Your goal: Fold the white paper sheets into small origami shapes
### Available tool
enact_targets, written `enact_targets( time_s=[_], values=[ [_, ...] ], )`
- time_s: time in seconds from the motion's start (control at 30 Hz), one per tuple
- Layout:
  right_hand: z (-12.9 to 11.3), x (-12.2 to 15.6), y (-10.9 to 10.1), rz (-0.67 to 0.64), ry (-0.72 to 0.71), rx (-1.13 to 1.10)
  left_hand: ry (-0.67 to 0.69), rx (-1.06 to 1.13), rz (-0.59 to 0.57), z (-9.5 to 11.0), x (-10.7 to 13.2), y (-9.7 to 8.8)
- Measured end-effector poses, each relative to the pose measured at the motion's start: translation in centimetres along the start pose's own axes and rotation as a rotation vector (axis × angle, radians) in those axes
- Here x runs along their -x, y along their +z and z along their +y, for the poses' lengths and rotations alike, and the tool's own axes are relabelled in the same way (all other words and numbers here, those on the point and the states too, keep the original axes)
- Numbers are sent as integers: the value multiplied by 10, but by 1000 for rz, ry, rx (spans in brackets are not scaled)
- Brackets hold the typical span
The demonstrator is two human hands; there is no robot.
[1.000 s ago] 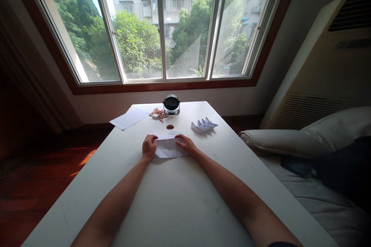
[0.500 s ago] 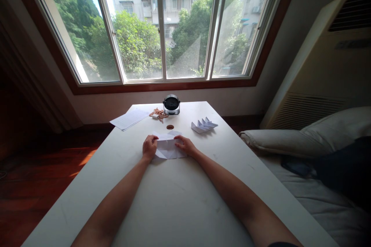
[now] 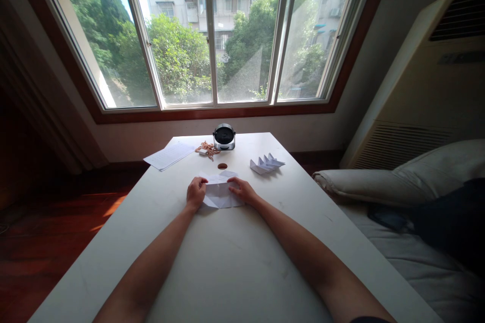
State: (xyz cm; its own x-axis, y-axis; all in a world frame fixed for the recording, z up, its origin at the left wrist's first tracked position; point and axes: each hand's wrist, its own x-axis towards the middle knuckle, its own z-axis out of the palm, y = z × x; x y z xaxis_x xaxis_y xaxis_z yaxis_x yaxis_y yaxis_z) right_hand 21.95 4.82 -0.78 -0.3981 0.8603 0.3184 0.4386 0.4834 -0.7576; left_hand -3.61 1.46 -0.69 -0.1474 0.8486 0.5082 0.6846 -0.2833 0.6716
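Observation:
A partly folded sheet of white paper (image 3: 220, 193) lies on the white table (image 3: 235, 262) in front of me. My left hand (image 3: 196, 193) is curled at its left edge, fingers pinching the paper. My right hand (image 3: 244, 191) rests on the right edge with fingers bent and pressing on a fold. Both forearms stretch across the table toward it.
Behind the paper lie a small brown disc (image 3: 222, 166), a round black-and-silver device (image 3: 224, 137), a tangle of orange cord (image 3: 206, 150), printed sheets (image 3: 169, 154) and several folded paper shapes (image 3: 266, 163). A bed with a pillow (image 3: 401, 176) stands to the right, a standing air conditioner (image 3: 424, 81) behind.
My right hand has slid slightly left along the paper's edge. The left hand and the paper have stayed nearly still.

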Motion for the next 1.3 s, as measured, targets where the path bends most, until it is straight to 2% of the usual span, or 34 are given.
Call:
enact_targets(
  time_s=[0.93,1.3],
  values=[
    [0,0,1,16,-7,-4,-32,-17,-43,0,-1,1],
    [-2,0,1,3,-47,-1,-22,-23,-74,5,0,1]
  ],
)
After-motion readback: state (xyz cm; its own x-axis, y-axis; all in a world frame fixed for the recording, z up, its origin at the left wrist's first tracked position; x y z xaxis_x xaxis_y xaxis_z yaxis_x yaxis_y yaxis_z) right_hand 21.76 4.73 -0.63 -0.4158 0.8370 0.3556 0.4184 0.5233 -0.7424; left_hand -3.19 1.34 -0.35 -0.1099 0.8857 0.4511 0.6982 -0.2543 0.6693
